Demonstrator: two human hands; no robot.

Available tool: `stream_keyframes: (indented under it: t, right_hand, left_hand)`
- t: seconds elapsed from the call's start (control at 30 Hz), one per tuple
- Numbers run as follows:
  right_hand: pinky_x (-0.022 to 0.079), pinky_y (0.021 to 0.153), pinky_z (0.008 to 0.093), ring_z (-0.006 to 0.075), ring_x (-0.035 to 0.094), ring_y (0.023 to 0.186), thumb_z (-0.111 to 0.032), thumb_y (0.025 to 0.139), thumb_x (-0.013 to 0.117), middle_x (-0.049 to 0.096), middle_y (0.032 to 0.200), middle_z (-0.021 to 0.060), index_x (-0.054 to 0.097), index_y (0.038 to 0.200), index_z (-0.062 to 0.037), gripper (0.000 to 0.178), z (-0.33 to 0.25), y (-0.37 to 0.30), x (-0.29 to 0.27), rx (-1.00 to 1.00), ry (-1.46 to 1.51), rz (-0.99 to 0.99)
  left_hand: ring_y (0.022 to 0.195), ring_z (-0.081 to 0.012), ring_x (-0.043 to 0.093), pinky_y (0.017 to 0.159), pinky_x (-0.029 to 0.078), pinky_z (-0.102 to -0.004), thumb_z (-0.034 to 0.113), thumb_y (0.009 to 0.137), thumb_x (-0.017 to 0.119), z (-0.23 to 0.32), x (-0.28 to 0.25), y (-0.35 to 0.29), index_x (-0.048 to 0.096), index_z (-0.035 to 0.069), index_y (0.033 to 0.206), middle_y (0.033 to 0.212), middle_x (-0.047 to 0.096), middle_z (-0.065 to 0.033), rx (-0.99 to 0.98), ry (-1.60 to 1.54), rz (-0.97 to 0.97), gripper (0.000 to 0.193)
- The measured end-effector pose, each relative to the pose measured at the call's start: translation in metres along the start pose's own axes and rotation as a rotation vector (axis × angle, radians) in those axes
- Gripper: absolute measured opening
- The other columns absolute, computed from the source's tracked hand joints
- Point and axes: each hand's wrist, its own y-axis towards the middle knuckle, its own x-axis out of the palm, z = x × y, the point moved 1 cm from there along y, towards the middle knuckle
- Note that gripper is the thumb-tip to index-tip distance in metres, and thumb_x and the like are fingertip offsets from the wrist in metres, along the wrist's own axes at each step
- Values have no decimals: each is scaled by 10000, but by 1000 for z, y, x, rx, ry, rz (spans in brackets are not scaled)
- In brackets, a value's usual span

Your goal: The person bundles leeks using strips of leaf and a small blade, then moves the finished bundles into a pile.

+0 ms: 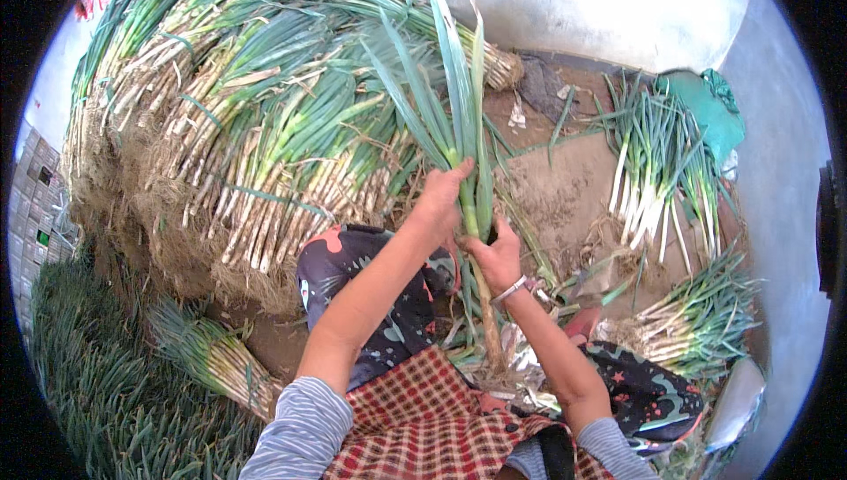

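Upright before me stands one large green onion (459, 83), its leaves fanned out at the top and its brown, unpeeled stalk reaching down toward my lap. My left hand (441, 202) is closed round it where the leaves spread from the stem. Just below, my right hand (496, 255), with a pale band at the wrist, grips the stalk with thumb and fingers. Soil-covered roots (496, 376) hang at the lower end. Cleaned green onions with white stems (648, 206) lie in a pile to the right.
Tied bundles of unpeeled green onions (265, 206) are heaped at the left. More green onions spread at the lower left (97, 374); a loose bunch (216, 348) lies nearby. Another root-on bunch (706, 312) is at right. A green cloth sack (701, 105) rests by the wall (582, 3).
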Motion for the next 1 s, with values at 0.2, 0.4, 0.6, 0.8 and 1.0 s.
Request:
stream_keyframes:
  t: [0.2,0.4,0.6,0.8,1.0]
  right_hand:
    - [468,638,312,160,567,673,-184,728,664,617,789,121,562,892,20,281,12,-6,-10,-48,-71,-30]
    - [442,605,262,90,517,666,-137,742,603,595,758,1,594,903,-7,207,52,-54,-38,346,371,-166]
    - [457,742,353,267,593,807,-179,742,584,607,875,163,564,994,-9,305,150,-138,-56,156,-228,-354]
    - [466,700,355,240,596,776,-216,753,632,618,905,147,553,1061,-15,377,72,-147,-81,246,-217,-380]
    - [399,495,246,83,492,529,-202,786,623,534,579,13,616,760,8,211,-6,-128,-93,503,78,-404]
  left_hand:
    - [643,-190,554,554,484,-346,153,879,542,-13,9,-2,538,-6,976,790,571,-83,6,27,67,187]
    - [580,-168,486,471,428,-298,238,919,484,50,-30,25,445,41,989,720,470,-69,201,28,60,212]
    - [581,-201,502,567,456,-364,297,916,482,78,-7,19,449,44,985,731,486,-84,185,161,-71,264]
    - [467,-178,457,449,457,-345,295,941,387,75,-51,50,510,63,802,571,466,-49,250,161,148,296]
    - [472,-182,456,426,435,-341,368,936,381,101,-71,78,488,59,842,591,458,-55,258,93,85,340]
